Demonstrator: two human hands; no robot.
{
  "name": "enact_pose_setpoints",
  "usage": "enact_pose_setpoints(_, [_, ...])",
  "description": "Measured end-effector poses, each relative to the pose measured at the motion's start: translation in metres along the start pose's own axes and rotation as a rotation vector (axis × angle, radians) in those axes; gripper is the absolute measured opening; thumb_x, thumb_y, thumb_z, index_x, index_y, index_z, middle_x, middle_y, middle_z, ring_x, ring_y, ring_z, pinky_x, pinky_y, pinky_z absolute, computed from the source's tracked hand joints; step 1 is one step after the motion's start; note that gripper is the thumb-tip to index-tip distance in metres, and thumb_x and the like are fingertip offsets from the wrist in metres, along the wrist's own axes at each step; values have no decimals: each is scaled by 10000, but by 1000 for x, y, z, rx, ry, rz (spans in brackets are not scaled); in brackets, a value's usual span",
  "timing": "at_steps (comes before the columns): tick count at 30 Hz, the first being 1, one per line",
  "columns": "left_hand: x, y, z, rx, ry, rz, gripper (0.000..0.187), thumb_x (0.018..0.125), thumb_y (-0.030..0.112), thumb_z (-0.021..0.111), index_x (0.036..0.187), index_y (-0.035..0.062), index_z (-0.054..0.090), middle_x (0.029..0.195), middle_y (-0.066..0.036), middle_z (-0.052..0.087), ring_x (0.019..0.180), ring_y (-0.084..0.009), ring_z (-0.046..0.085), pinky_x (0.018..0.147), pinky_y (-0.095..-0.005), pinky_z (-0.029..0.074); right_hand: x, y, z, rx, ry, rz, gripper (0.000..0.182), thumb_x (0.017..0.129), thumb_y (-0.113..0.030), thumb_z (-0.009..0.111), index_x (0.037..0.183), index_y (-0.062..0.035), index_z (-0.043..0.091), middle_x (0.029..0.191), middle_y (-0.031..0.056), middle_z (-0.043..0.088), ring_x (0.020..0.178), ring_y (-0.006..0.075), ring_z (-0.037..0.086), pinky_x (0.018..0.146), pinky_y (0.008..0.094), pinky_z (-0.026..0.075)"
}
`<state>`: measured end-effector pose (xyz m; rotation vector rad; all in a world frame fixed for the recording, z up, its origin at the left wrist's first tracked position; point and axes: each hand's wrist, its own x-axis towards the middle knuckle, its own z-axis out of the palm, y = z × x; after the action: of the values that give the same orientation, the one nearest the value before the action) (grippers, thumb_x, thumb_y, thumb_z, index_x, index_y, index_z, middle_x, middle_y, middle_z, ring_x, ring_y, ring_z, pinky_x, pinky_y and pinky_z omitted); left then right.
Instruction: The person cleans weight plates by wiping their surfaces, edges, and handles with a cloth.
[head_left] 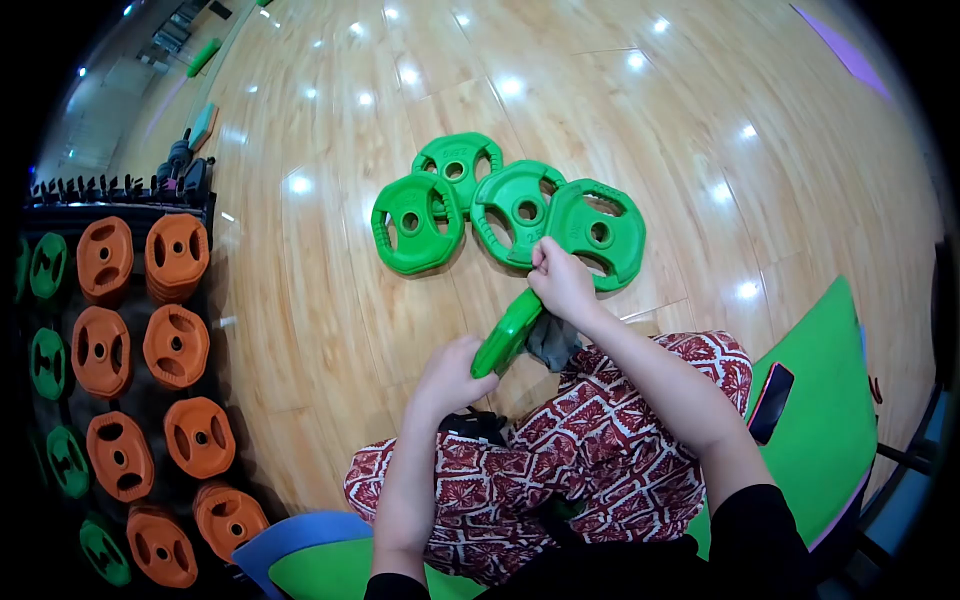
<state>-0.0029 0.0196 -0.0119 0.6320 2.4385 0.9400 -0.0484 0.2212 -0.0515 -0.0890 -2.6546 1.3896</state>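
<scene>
My left hand (452,376) grips the lower end of a green weight plate (507,333), tilted up on its edge before my crossed legs. My right hand (562,283) is closed at the plate's upper end; what its fingers hold, if anything, is hidden. A grey cloth-like item (553,342) shows just below it, partly covered. Past my hands several green plates lie on the floor: a left one (386,238), a back one (430,152), a middle one (515,186) and a right one (622,236). Some of them overlap.
On the left stands a rack with stacked orange plates (101,340) and green ones (67,462). A phone (771,403) lies on the green mat (815,370) to my right. My patterned trouser legs (600,440) fill the near area. The floor (330,300) is wood.
</scene>
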Motion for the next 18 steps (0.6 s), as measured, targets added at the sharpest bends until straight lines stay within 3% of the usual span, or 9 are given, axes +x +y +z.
enact_pose_setpoints(3, [-2,-3,-1,33,-25,4,302,601,226,611,779,-4,528,733,-171,501,702,-342,502,650,-384,415,-5,-14,0,-10,-31,47,132,690,-86,563,770,-73,460,549,72,520,486,236,539,451,346,390])
enact_pose_setpoints(5, [-12,0,1,27,-47,-60,305,608,223,612,805,3,534,750,-174,510,707,-344,509,657,-387,419,-17,-28,5,109,-91,-63,130,690,-86,567,763,-72,461,541,65,509,477,228,527,450,339,389])
enact_pose_setpoints(6, [-14,2,2,19,-46,-72,305,608,223,612,805,3,534,750,-174,510,707,-344,509,657,-387,419,-23,-40,0,65,-85,-338,124,692,-79,566,763,-68,465,530,57,498,462,211,513,447,328,387])
enact_pose_setpoints(7, [-8,3,-1,46,-55,-74,305,613,220,613,816,6,534,755,-174,512,721,-342,514,663,-389,420,-18,-39,1,69,-80,-344,124,692,-79,566,763,-68,465,530,57,498,462,211,513,447,328,387])
enact_pose_setpoints(9, [-8,12,0,52,-76,-95,305,618,217,613,826,8,533,761,-174,514,735,-340,519,668,-391,422,-13,-33,-3,130,-152,-86,122,692,-70,561,769,-65,466,523,58,494,458,198,510,445,321,386])
enact_pose_setpoints(11, [-4,20,0,65,-45,-83,269,628,228,616,776,19,534,781,-170,538,762,-339,538,661,-400,430,-2,-19,-4,121,-138,14,129,695,-60,549,784,-61,455,521,63,483,468,192,506,451,321,371])
enact_pose_setpoints(18, [-14,16,-1,41,54,-127,436,647,328,678,952,47,545,870,-146,569,800,-301,565,699,-384,448,9,-4,-7,-81,-14,41,141,701,-90,550,795,-66,447,536,82,497,503,253,526,472,376,381])
